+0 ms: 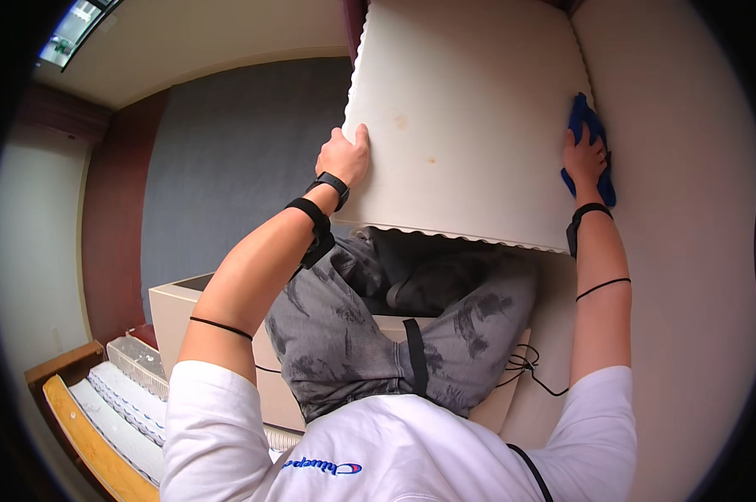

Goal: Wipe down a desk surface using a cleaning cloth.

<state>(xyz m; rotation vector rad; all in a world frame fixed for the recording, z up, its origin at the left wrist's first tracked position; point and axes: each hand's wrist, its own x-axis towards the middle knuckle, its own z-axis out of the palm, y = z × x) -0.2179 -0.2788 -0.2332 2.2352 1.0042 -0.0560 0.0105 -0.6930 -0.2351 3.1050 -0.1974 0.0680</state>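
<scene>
A large white panel with scalloped edges [466,125] lies before me, with a few brownish stains on its face. My left hand [343,155] grips its left edge, thumb on top and the other fingers mostly hidden beyond the edge. At the panel's right edge, beside the wall, my right hand [585,157] presses on a dark blue cloth [606,185], fingers spread over it. The cloth bunches above and below the hand. What supports the panel is hidden.
A pale wall [679,219] runs close along the right. Under my legs is a beige cabinet-like surface [215,332], with a black cable [525,364] at its right. Mattresses [114,420] stand at lower left. A grey floor covering [246,150] spreads at left.
</scene>
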